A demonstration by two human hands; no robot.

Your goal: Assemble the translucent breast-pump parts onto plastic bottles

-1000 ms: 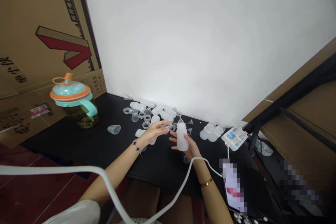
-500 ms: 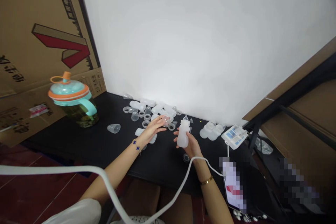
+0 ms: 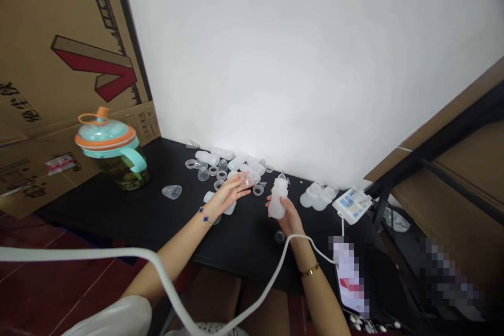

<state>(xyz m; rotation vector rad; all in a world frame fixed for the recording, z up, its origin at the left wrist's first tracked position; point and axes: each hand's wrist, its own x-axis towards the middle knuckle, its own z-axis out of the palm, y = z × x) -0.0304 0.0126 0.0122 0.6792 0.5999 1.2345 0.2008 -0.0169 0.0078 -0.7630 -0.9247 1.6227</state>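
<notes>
Notably, right hand (image 3: 289,218) has its fingers clamped round a frosted bottle (image 3: 277,198), left hand (image 3: 226,193) fingers curled loosely on a clear piece (image 3: 248,179); a slack grip could drop it among loose parts (image 3: 221,175) below.

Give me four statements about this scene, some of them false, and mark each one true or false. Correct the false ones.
The right hand holds a frosted plastic bottle. True.
The left hand is empty. False: it holds a small clear plastic piece.
The gold bracelet is on the left wrist. False: it is on the right wrist.
A jug with an orange rim stands on the black table. True.
</notes>
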